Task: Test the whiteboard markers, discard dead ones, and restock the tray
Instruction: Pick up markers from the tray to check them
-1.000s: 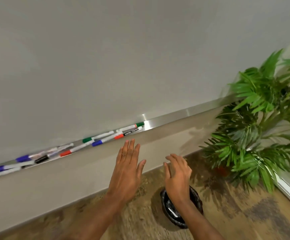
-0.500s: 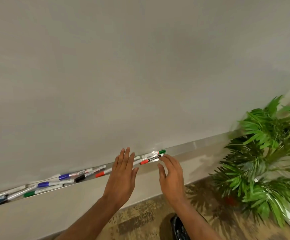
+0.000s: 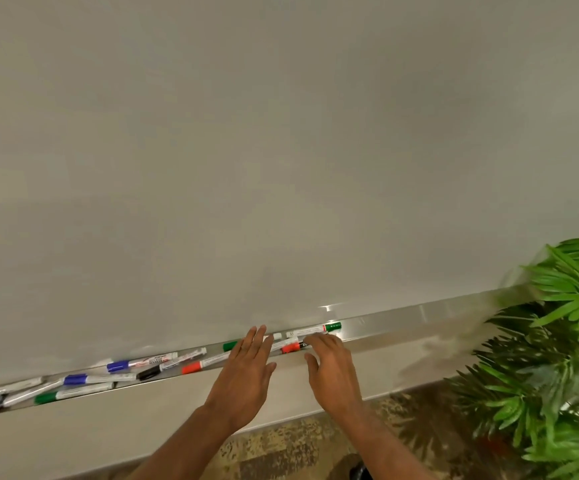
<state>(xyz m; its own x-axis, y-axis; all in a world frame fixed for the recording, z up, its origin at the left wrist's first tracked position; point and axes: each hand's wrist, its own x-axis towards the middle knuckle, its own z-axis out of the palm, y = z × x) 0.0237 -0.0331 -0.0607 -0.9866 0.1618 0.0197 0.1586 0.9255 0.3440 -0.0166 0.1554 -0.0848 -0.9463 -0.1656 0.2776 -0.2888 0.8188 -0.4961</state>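
Both hands up closer to marker tray [image 3: 402,318] vs. 0.5 s ago, now over its front rim. L hand [image 3: 246,368] flat, fingers straight, covering tray beside green-capped marker [image 3: 229,345]. R hand [image 3: 329,368] loose, thumb apart, fingertips at black marker [image 3: 303,345] in tray, gripping nothing. More markers [image 3: 87,379] along tray's left stretch. Palm plant [image 3: 565,341] by tray's right end.
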